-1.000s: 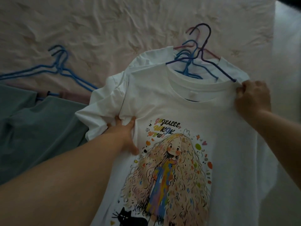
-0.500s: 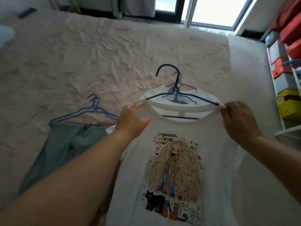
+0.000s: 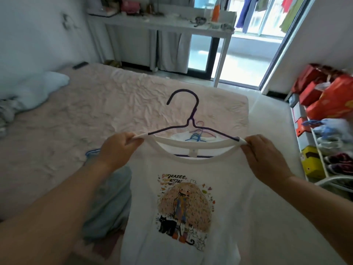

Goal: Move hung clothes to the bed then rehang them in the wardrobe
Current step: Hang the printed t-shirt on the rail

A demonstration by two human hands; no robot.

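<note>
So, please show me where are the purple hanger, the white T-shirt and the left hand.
hanger (image 3: pixel 193 104): head view, on its hook.
T-shirt (image 3: pixel 238 188): head view, plain chest area.
left hand (image 3: pixel 116 148): head view, back of hand.

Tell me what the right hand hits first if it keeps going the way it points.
Probably the purple hanger's wire arm: the right hand pinches the white T-shirt's shoulder, pointing up-left along it. Depth is unclear.

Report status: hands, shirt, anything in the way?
Left hand and right hand each pinch a shoulder of the white printed T-shirt. Shirt on purple hanger, held above bed. Nothing blocking.
</note>
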